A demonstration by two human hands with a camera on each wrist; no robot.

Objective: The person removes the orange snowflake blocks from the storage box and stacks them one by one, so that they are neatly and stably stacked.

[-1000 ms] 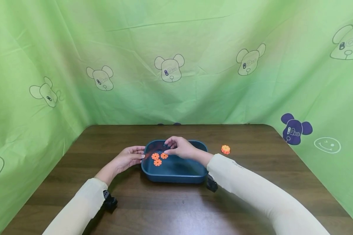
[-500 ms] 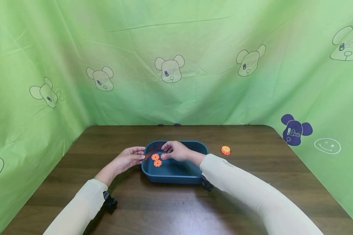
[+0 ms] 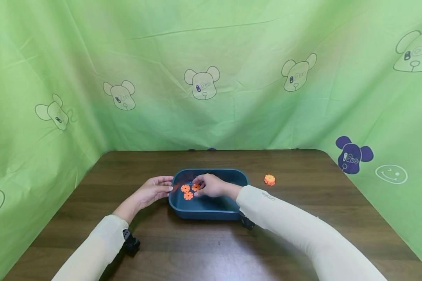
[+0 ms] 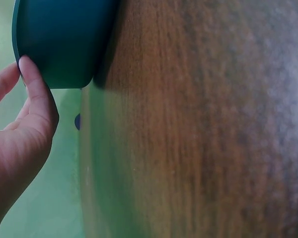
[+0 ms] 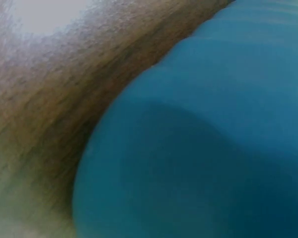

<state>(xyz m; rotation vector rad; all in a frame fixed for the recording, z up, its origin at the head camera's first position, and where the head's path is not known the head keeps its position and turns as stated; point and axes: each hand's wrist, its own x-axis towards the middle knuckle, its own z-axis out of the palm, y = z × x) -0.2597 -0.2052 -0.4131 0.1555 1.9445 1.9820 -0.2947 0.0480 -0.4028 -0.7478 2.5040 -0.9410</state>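
A dark blue plastic tub (image 3: 207, 214) with rounded corners stands on the table. My left hand (image 3: 151, 190) pinches its left rim between thumb and fingers; the left wrist view shows the thumb (image 4: 34, 79) against the outer wall. Inside the tub, toward the left, lie orange flower-shaped pieces: one at the back left (image 3: 185, 188) and one nearer the front (image 3: 188, 196). My right hand (image 3: 212, 185) reaches in over the right side, thumb and forefinger closed about a third orange flower-shaped piece (image 3: 195, 187). Only the tub's outer wall (image 5: 188, 148) fills the right wrist view.
To the right of the tub, a short stack of orange flower-shaped pieces (image 3: 269, 180) sits on the brown wooden table (image 3: 204, 249). A green cloth backdrop (image 3: 161, 125) with printed bear heads rises behind the table and along both sides.
My right hand has come down and toward the near side inside the tub, onto the third orange piece. The left hand keeps its hold on the rim.
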